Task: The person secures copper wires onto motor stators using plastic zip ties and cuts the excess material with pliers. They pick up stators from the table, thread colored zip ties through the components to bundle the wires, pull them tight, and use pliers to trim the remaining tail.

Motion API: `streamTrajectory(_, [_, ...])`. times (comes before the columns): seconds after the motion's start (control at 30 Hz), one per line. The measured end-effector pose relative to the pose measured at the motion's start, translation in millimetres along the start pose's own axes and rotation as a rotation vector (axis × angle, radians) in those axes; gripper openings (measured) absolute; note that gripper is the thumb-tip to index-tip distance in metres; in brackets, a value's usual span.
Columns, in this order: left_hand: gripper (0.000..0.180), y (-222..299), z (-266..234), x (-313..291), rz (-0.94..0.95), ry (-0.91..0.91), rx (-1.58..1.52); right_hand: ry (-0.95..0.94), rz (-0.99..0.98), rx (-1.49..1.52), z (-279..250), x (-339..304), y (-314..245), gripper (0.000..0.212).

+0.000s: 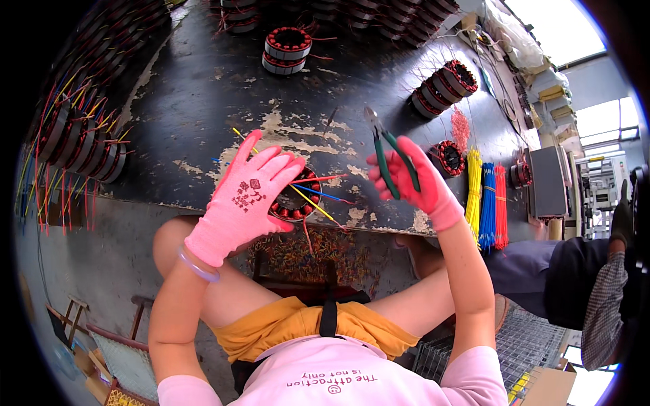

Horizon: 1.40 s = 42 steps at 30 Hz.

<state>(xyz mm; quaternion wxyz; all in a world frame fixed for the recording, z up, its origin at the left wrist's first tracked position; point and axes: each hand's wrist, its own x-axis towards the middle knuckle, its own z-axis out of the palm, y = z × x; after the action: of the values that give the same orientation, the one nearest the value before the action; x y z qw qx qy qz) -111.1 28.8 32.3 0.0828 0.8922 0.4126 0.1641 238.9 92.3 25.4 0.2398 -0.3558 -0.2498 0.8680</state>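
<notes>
My left hand [245,196], in a pink glove, rests over a motor stator [292,214] at the near edge of the dark table. It grips the ring from the left, hiding much of it. Red, blue and yellow wires stick out from the stator to the right, and a few ends poke out beyond the fingers on the far side. Also gloved in pink, my right hand [428,183] holds green-handled cutting pliers [380,152]. Their jaws point away from me and the handles stand apart. The pliers are clear of the wires.
Stators [288,51] stand at the back, and a stack [443,88] lies back right. Yellow [474,193], blue and red wire bundles lie at right, near another stator [448,158]. Wired stators [81,145] fill the left. Wire scraps [305,260] litter the floor. Another person's leg [535,274] is at right.
</notes>
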Motion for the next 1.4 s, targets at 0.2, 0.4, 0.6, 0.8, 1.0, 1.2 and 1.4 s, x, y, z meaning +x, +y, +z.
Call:
streamTrajectory(0.2, [0.099, -6.9, -0.7, 13.7, -0.005, -0.073, 0.034, 0.076, 0.124, -0.22, 42.4, -64.5, 61.4, 0.051])
streamTrajectory(0.4, [0.103, -8.8, -1.2, 21.2, 0.029, -0.101, 0.055, 0.11, 0.181, -0.334, 38.2, -48.8, 71.8, 0.058])
streamTrajectory(0.6, [0.102, -6.8, -0.2, 21.2, 0.029, -0.091, 0.055, 0.132, 0.135, -0.383, 42.7, -41.3, 70.4, 0.056])
streamTrajectory(0.8, [0.099, -7.0, -0.6, 21.9, 0.038, -0.078, 0.047, 0.215, 0.064, -0.505, 49.9, -37.6, 65.4, 0.052])
streamTrajectory(1.0, [0.098, 3.7, 2.9, 19.4, -0.055, -0.07, 0.125, 0.242, 0.05, -0.416, 42.4, -42.0, 64.6, 0.052])
streamTrajectory(1.2, [0.097, 10.0, 6.1, 16.1, -0.114, 0.006, 0.092, 0.154, 0.155, -0.366, 30.8, -60.7, 66.2, 0.061])
streamTrajectory(1.4, [0.093, 1.5, 6.1, 20.8, -0.048, -0.081, -0.02, 0.142, 0.17, -0.455, 36.6, -54.7, 63.9, 0.059])
